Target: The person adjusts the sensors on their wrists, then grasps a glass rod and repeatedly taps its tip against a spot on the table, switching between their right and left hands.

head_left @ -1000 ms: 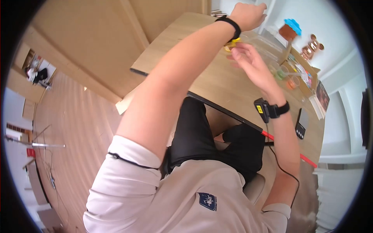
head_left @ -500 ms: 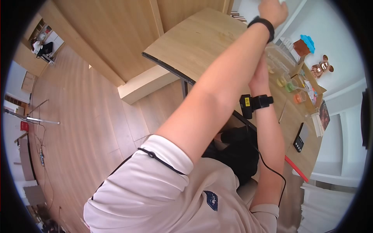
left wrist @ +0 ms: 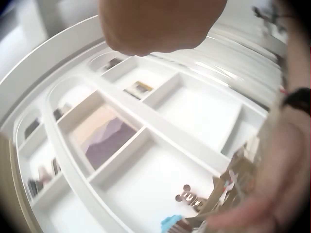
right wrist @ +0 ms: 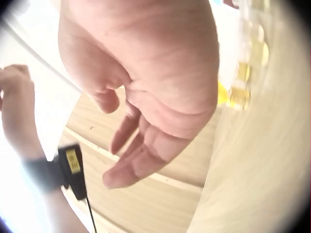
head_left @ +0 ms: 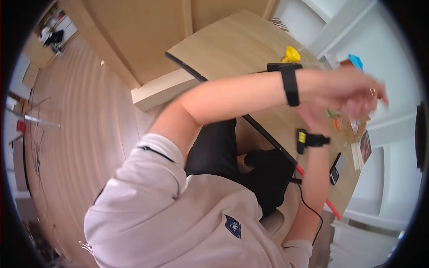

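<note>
My left hand [head_left: 348, 91] is raised over the right side of the table, blurred and with nothing seen in it. Its arm crosses in front of me. In the left wrist view its underside [left wrist: 160, 24] fills the top, before white shelves. Partly behind it in the head view is my right hand [head_left: 313, 115]. The right wrist view shows that right hand's palm [right wrist: 160, 82], fingers loosely bent and holding nothing. A yellow cup-shaped thing [head_left: 292, 54] stands on the far part of the table, beyond the left wrist.
The wooden table [head_left: 223, 53] has a black edge and a red strip [head_left: 333, 209]. An orange cup [head_left: 338, 124] and a black device [head_left: 335, 172] lie to the right. A copper bear figure [left wrist: 192, 199] stands beside a cardboard box [left wrist: 218, 194].
My left hand has come down and right from its high reach. My right hand, near the yellow thing one second ago, has drawn back from it. The yellow thing now stands by itself.
</note>
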The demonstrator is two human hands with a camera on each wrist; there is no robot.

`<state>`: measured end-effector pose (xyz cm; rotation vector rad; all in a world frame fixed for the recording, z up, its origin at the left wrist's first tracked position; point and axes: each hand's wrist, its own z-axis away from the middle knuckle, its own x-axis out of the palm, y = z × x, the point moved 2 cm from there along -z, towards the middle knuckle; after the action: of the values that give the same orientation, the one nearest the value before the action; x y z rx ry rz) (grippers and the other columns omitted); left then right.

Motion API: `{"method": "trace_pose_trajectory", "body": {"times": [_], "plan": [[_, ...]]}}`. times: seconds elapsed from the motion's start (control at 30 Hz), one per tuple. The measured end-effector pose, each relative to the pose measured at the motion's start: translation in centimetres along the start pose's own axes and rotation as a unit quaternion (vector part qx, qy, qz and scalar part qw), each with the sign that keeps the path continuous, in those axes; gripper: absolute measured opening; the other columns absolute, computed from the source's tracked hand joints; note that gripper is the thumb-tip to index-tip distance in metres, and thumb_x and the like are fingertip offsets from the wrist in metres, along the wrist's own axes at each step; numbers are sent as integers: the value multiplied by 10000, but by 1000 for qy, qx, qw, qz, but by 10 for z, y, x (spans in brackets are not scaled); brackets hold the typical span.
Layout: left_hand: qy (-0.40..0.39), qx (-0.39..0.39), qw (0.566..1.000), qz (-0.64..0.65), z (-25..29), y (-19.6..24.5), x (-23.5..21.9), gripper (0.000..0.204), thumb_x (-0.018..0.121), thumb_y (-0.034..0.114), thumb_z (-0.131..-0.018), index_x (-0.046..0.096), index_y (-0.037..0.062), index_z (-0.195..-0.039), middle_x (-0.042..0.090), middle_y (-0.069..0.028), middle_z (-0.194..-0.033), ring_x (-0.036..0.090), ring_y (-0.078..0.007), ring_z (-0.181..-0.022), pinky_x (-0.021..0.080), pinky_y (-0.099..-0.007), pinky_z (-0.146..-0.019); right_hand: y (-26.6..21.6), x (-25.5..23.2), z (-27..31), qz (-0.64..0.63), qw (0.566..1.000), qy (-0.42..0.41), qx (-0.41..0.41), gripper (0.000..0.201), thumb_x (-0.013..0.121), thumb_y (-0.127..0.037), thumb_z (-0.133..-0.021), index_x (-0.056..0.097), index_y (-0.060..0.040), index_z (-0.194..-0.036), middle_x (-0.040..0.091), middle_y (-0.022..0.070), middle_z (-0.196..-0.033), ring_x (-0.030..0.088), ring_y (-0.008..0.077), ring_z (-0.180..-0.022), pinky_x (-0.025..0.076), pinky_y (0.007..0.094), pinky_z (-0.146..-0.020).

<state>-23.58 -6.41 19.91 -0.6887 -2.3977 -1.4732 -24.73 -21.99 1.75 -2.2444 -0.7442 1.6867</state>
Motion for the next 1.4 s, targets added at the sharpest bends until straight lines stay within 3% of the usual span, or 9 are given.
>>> {"method": "trace_pose_trajectory", "body": {"times": [0.03,0.07,0.17,0.27,0.33,0.47,0.7,1.1,1.4], "plan": [[-2,-53,996,-70,19,0,16,303,511,313,-1051,650,51,-1111,568,16,-694,474,-45,-576,404,-244,-544,-20,-27,20,-320,947,23,-33,544,544,-430,-1031,511,-55,-1425,551,142,-1452,556,240,-1287,441,424,-1074],[-49,-44,971,-231,27,-16,16,295,521,308,-1044,671,59,-1091,605,9,-708,524,-61,-604,435,-263,-561,-39,-61,30,-608,792,40,-52,634,485,-498,-1049,430,-56,-1501,479,107,-1539,525,194,-1319,444,425,-1060],[-269,-76,856,-436,56,-48,22,285,530,268,-1016,691,34,-994,687,-46,-733,656,-136,-721,518,-344,-648,-46,-129,-23,-461,877,-81,111,643,391,-598,-1036,572,-74,-1361,641,150,-1282,588,246,-1252,461,402,-1058],[-232,-95,874,-417,68,-54,7,289,522,272,-1020,685,34,-996,679,-44,-728,647,-137,-713,514,-344,-643,-129,-131,-52,-368,928,-38,38,648,501,-560,-1018,546,-37,-1397,647,137,-1275,592,222,-1247,472,360,-1045],[-199,-102,889,-399,69,-59,1,293,514,276,-1023,678,35,-998,670,-42,-723,639,-139,-706,509,-345,-638,-166,-111,-71,-261,927,-262,-56,657,685,-446,-956,530,-9,-1422,630,131,-1312,579,220,-1261,467,355,-1054],[-132,-111,910,-377,70,-50,-18,300,498,283,-1030,665,36,-1002,653,-37,-713,623,-141,-690,501,-345,-628,-206,-97,-72,-138,882,-451,-14,710,822,-298,-860,524,-14,-1439,595,119,-1370,555,218,-1279,456,357,-1062],[19,-122,941,-316,85,-32,-58,312,471,297,-1042,642,38,-1009,623,-30,-696,595,-145,-663,487,-347,-611,-221,-63,-45,95,973,-73,-195,719,768,-55,-805,522,-169,-1471,515,113,-1491,551,361,-1257,476,453,-1038],[260,-82,942,-195,109,31,-111,334,423,320,-1062,604,42,-1021,572,-16,-666,546,-152,-617,462,-349,-582,-162,-13,-68,224,906,188,-307,819,719,80,-712,532,-154,-1474,473,107,-1539,483,328,-1383,422,463,-1125],[412,-59,907,-68,124,52,-170,350,388,337,-1077,574,44,-1030,534,-6,-644,510,-157,-583,443,-350,-559,-152,0,-86,209,916,163,-301,793,716,48,-738,526,-175,-1476,485,77,-1534,495,317,-1364,418,460,-1139]]}}
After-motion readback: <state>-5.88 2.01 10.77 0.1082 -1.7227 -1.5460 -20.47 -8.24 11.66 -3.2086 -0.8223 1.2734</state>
